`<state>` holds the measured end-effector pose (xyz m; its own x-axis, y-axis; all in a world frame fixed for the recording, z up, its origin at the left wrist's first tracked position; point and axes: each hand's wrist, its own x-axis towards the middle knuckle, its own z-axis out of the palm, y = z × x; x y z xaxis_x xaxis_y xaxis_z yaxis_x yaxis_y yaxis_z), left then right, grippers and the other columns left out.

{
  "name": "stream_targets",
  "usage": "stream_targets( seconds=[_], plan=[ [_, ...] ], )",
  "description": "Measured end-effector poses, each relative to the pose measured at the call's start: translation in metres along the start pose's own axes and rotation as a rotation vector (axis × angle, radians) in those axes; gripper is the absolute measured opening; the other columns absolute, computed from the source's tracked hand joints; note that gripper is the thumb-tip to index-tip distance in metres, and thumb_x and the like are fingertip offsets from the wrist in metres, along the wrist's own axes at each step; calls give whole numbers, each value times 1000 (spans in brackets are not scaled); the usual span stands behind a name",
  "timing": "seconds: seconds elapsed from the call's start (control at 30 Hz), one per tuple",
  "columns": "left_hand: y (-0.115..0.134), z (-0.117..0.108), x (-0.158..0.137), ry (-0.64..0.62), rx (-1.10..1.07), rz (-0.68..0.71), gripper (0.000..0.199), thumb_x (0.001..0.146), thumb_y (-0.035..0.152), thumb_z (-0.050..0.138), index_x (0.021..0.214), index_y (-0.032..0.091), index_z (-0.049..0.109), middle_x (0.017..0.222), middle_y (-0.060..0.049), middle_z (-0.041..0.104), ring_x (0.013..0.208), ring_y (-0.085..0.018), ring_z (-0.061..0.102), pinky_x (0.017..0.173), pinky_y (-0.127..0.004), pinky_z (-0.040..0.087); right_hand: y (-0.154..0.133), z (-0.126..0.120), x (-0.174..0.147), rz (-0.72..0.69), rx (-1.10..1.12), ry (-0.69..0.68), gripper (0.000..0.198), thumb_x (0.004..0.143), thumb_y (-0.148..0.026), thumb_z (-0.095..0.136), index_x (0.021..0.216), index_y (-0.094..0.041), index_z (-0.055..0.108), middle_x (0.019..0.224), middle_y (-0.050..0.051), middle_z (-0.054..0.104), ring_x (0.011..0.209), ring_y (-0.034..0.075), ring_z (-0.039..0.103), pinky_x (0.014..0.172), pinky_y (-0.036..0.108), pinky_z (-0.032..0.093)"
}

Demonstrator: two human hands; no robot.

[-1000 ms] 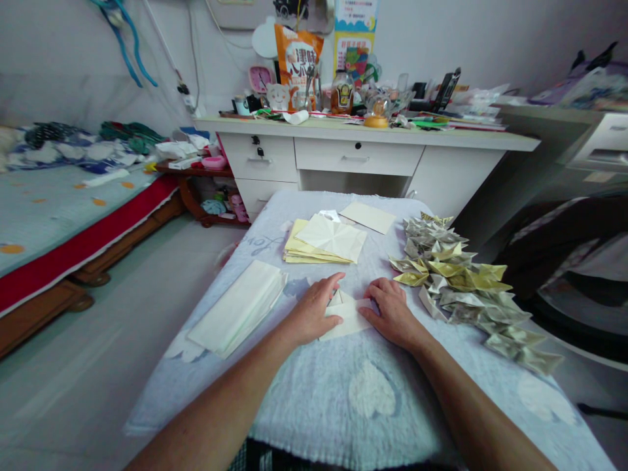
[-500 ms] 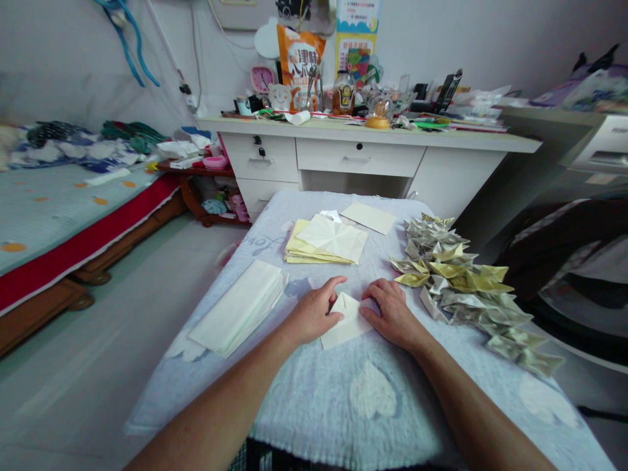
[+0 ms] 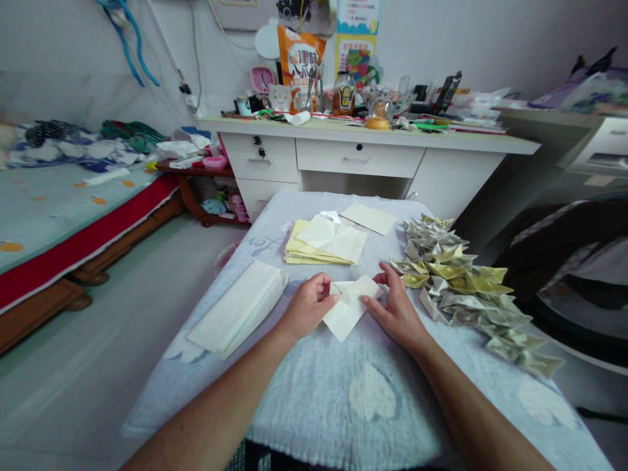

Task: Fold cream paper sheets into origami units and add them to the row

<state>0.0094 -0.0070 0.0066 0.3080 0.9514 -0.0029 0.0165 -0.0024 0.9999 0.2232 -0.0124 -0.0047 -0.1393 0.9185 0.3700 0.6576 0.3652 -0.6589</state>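
A cream sheet of folded paper [image 3: 346,310] is held between my two hands above the cloth-covered table [image 3: 314,386]. My left hand [image 3: 312,303] pinches its left corner between thumb and fingers. On the opposite side, my right hand [image 3: 395,302] grips the right edge, thumb in front and fingers behind. Beyond my hands lies a stack of yellow and white paper squares [image 3: 324,243], the top one creased. Left of them rests a stack of long folded white papers [image 3: 238,307]. Several folded paper pieces with pointed ends [image 3: 466,278] stand in rows at the right.
A single cream sheet [image 3: 369,218] lies at the table's far side. Behind stands a white desk [image 3: 360,157] crowded with jars, a snack bag [image 3: 300,65] and a pink clock [image 3: 262,80]. A bed [image 3: 73,196] is at the left, a washing machine [image 3: 603,150] at the right.
The folded paper has been turned and lifted off the cloth, with a corner now pointing toward me. Both hands have closed on its sides; the right hand no longer lies flat.
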Motion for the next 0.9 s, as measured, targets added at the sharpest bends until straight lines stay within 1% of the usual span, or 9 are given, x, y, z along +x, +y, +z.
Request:
stream_targets(
  seconds=[0.07,0.2,0.3,0.47,0.63,0.7,0.73,0.8,0.9],
  plan=[
    [-1,1,0,-10,-30,-19,20,73,22,62,85,17,47,75,2,60,61,-10,56,55,-19,41,0,0,-1,0,60,-37,70,82,-47,62,140,-19,34,119,13,55,110,28,51,97,45,40],
    [-3,5,-1,-50,-17,-21,20,71,21,62,80,18,45,71,4,55,59,-8,52,54,-18,38,-5,2,-2,11,275,-239,39,83,-44,62,113,-20,62,106,8,66,96,25,60,85,37,48],
    [-5,8,-2,-57,95,7,16,73,20,60,77,18,46,66,6,49,56,-7,45,51,-17,33,-10,3,-2,95,490,-346,29,85,-41,61,101,-19,67,94,5,70,85,22,63,78,34,51],
    [-3,8,-4,-19,266,46,12,75,19,60,86,18,53,68,5,53,60,-8,49,54,-17,36,-12,5,0,182,687,-288,23,80,-38,66,93,-19,67,87,3,71,77,19,64,73,31,51],
    [3,8,-8,21,267,49,35,78,19,60,110,21,48,76,5,58,49,-4,44,48,-16,34,-9,1,2,108,442,-14,14,83,-32,58,81,-19,62,74,2,64,67,17,58,63,28,46],
    [4,10,-11,17,226,97,48,77,17,61,120,25,43,108,-3,59,56,-4,51,50,-17,39,-10,-3,2,16,257,81,8,82,-24,56,75,-19,57,71,1,58,66,16,53,62,28,42],
    [5,12,-12,25,212,131,55,76,15,61,125,26,39,123,-6,53,62,-4,56,52,-17,41,-11,-5,2,-43,171,114,6,80,-20,55,74,-20,54,71,1,56,67,16,52,64,28,41],
    [5,15,-14,21,217,197,68,74,11,62,132,29,31,139,-9,41,74,-7,61,57,-18,45,-13,-6,1,-162,18,140,8,77,-13,55,75,-20,51,74,1,54,73,18,50,68,30,39],
    [4,18,-16,-23,295,299,73,72,7,63,134,30,33,139,-9,40,90,-13,61,67,-22,51,-17,-3,0,-272,-165,98,13,74,-12,59,78,-20,50,77,2,53,77,19,46,69,32,34]
  ],
)
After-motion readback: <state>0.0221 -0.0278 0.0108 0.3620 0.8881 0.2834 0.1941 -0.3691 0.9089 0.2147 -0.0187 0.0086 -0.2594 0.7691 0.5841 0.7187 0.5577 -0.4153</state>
